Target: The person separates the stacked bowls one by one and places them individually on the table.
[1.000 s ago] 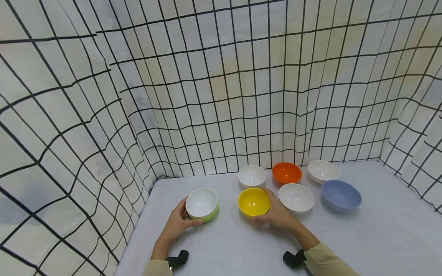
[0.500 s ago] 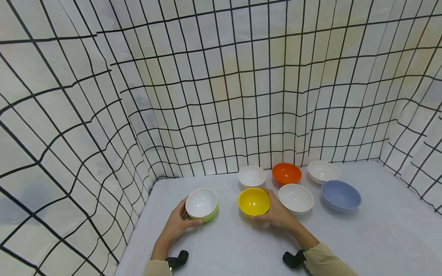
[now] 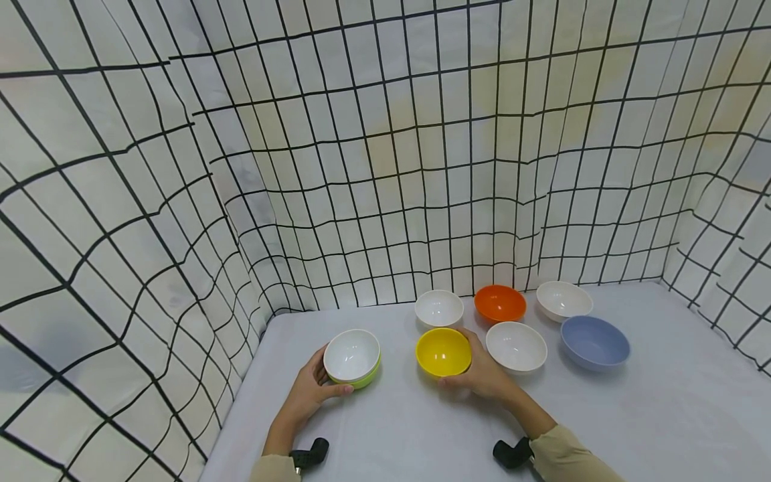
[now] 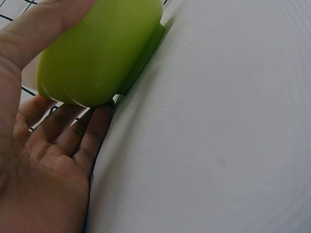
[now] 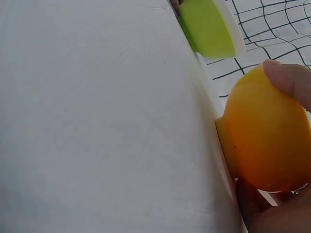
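Note:
At the left of the head view, a white bowl (image 3: 352,356) sits nested inside a lime-green bowl (image 4: 104,53). My left hand (image 3: 306,396) grips this stack from its left side, thumb in front and fingers around the far side. The green bowl's foot rests on the cloth. Right of the stack stands a yellow bowl (image 3: 443,353), orange-tinted in the right wrist view. My right hand (image 3: 485,376) holds it from the right, with the thumb on the near side and fingers behind. Its foot also stands on the table (image 3: 409,428).
Behind the yellow bowl are a white bowl (image 3: 439,308) and an orange bowl (image 3: 500,304). Further right stand another white bowl (image 3: 517,346), a back white bowl (image 3: 564,300) and a blue bowl (image 3: 595,343). A grid-patterned curtain (image 3: 385,167) encloses the table's back and sides.

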Demonstrator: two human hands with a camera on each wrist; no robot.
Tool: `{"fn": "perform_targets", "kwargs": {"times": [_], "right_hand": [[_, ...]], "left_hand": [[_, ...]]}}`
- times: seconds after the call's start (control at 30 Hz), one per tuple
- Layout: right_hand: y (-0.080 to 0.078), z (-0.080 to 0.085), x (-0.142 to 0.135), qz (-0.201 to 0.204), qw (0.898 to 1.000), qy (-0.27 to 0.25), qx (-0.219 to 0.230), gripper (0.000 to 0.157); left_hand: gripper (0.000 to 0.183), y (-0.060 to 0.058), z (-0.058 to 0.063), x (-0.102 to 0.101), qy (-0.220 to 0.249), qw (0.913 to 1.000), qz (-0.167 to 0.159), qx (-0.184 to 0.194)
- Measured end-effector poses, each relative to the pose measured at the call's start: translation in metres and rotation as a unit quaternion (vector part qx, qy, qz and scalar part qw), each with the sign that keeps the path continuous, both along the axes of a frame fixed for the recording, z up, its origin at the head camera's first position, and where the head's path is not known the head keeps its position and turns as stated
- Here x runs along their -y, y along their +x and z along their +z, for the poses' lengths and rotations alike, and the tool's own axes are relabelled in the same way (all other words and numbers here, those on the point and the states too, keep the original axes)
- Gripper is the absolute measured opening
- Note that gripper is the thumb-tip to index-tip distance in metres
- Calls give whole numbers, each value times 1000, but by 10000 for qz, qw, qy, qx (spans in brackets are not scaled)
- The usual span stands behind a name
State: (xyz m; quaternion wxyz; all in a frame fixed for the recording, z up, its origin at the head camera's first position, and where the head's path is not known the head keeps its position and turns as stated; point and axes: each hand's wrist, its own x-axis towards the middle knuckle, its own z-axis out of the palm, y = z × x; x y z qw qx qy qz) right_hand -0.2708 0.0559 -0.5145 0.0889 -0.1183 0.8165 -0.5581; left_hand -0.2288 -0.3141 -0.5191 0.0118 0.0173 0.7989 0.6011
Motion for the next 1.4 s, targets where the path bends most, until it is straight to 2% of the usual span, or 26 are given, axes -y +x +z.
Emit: {"fn": "perform_targets", "kwargs": {"times": [0.7, 1.4], "right_hand": [[0, 1, 0, -79, 10000, -2, 43, 118], [-1, 3, -1, -2, 10000, 5, 57, 121]], "left_hand": [[110, 0, 0, 1, -63, 9999, 78, 113], [109, -1, -1, 1, -126, 9999, 48, 1]]}}
